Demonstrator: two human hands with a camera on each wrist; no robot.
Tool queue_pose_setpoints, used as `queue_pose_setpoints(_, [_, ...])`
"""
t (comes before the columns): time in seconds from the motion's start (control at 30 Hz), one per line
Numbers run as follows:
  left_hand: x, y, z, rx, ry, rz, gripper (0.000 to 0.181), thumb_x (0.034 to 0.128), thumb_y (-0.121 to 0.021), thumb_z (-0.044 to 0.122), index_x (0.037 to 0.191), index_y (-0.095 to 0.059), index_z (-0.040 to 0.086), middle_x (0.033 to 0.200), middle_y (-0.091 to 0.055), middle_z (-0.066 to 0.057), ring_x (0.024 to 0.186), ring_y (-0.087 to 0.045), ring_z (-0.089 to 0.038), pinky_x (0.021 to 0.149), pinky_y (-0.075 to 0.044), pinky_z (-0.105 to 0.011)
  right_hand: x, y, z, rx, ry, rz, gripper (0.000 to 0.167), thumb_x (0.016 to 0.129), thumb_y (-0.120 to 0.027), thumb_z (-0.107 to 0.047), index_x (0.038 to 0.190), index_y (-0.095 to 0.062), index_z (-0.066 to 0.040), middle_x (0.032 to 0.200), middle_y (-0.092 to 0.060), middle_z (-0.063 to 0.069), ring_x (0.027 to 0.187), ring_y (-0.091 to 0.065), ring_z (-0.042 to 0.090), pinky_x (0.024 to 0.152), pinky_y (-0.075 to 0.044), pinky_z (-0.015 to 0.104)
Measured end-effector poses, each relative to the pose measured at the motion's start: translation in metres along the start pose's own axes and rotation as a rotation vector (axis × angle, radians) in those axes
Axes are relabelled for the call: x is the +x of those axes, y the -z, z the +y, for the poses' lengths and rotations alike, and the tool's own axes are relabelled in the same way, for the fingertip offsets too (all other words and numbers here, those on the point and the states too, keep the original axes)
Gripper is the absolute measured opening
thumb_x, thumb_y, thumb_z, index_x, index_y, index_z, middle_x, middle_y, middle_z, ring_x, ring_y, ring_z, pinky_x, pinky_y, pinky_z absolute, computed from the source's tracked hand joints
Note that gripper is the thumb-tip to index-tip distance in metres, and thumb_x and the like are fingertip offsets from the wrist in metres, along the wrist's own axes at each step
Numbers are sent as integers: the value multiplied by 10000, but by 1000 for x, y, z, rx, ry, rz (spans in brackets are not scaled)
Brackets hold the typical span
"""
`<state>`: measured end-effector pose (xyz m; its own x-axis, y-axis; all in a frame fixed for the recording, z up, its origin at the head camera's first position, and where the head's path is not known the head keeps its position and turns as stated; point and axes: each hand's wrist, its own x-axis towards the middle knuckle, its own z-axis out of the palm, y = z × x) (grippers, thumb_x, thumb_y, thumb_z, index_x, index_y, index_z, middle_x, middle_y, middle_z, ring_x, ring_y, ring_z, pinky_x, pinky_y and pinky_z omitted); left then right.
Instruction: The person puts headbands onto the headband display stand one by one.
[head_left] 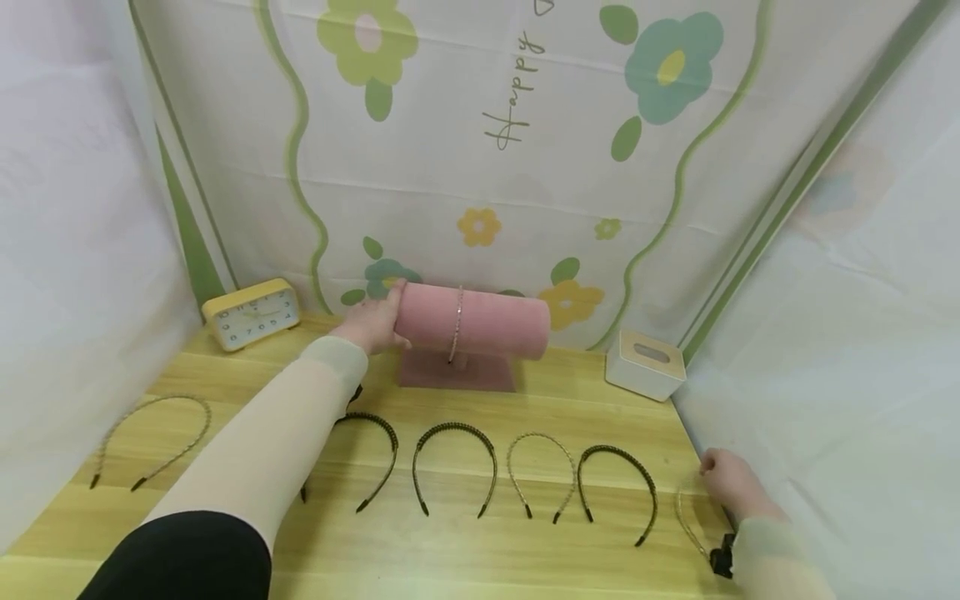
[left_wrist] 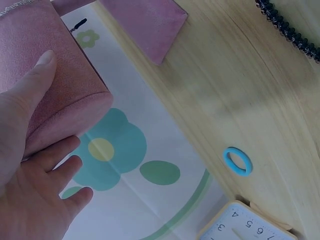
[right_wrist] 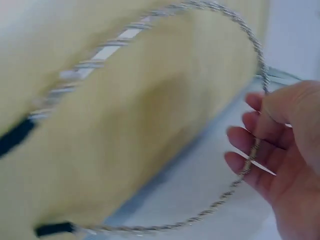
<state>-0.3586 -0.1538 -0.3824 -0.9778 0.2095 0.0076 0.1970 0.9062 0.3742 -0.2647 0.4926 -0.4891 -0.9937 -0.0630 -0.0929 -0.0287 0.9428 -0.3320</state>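
The left hand (head_left: 375, 322) holds the left end of the pink roll (head_left: 498, 322), whose long axis runs sideways. Well apart, to the right of the roll and nearer the person, the right hand (head_left: 737, 482) pinches a twisted headband (right_wrist: 259, 50) (silvery, it seems).

In front of me a white cloth (head_left: 450, 158) closes off the back, printed with a large teal flower (head_left: 673, 68), a lime one (head_left: 367, 33), wavy green lines (head_left: 302, 108) and a sideways "Happy" (head_left: 513, 92). Pale sheets (head_left: 847, 333) flank both sides. Below spreads a yellowish wood-grain table (head_left: 555, 558), under soft light.
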Motion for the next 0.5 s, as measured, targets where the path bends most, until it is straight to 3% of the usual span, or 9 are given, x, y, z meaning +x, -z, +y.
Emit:
queue_pose_setpoints(0.23, [0,0,0,-21,2,4,1193,810,-833,316,1574,47,62,1239,-602,-267,1130,-570,-435,1095,-300,-586,19,52,-30,96,51,-37,146,866,-517,60,846,-648,-2,845,-648,104,707,-541,186,578,-467,328])
queue_pose_setpoints(0.5, [7,-5,-6,-34,-6,-4,1215,802,-837,322,1572,66,60,1247,-599,-266,1134,-571,-434,1102,-278,-600,38,99,-75,175,76,-18,147,921,-484,48,1006,-589,107,867,-615,160,691,-580,226,578,-518,356])
